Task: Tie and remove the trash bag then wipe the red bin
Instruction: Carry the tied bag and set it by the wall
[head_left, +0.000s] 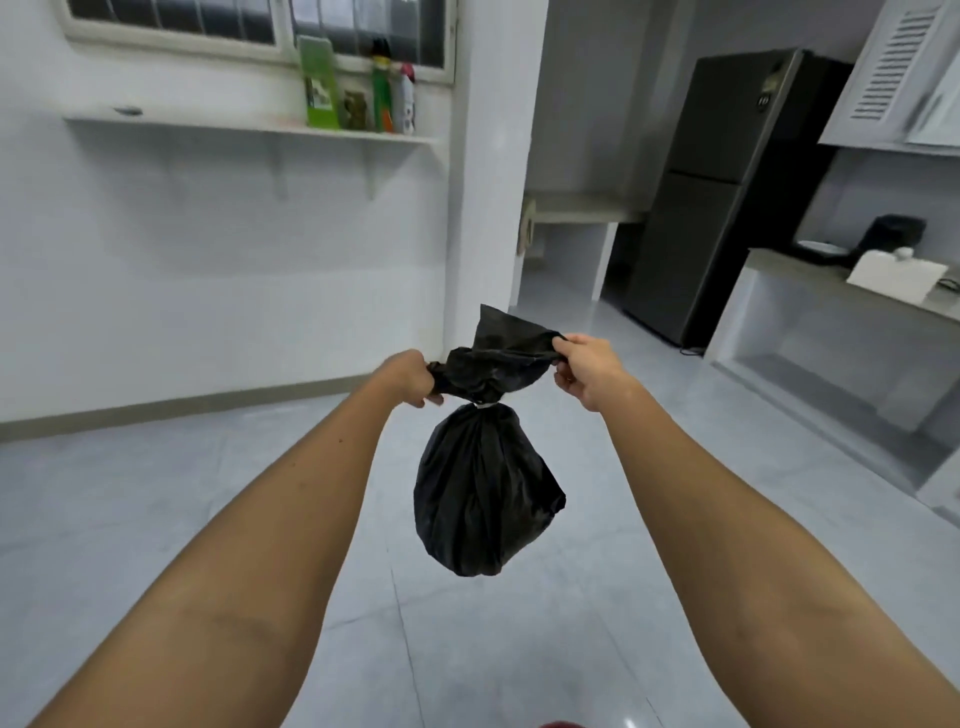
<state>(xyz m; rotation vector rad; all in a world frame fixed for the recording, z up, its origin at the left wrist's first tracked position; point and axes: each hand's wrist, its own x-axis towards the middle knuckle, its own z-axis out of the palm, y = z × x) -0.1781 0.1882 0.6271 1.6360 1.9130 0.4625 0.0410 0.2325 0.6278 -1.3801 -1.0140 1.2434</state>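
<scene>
I have the trash bag (485, 488) out, hanging above the floor (156, 519), each grip clenched on a tail: left hand (413, 378), right hand (587, 370). The knot looks unfinished; the red bin, possibly that sliver at bottom edge, remains unwiped.

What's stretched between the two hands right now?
In the head view, the bunched top of the black trash bag spans from the left hand to the right hand; its full body hangs below, clear of the floor.
</scene>
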